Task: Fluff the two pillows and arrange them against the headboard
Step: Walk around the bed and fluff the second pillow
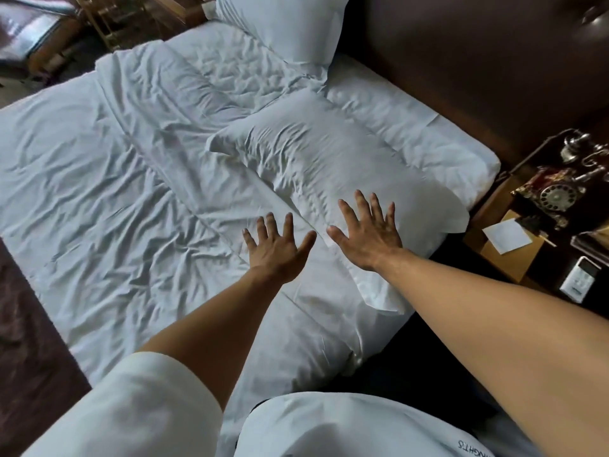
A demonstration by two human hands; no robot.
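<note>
A white pillow point(316, 159) lies flat and rumpled on the bed, a little away from the dark brown headboard point(461, 61). A second white pillow point(286, 24) stands propped against the headboard at the far end. My right hand point(365, 229) is over the near end of the flat pillow with fingers spread straight. My left hand point(276, 245) is beside it over the bed's sheet, fingers also spread. Neither hand holds anything.
The creased white duvet point(99, 179) covers the bed. A nightstand at the right carries an old-style dial telephone point(553, 189), a white notepad point(507, 235) and a white remote point(580, 275). A chair and gold-framed furniture point(108, 24) stand at the far left.
</note>
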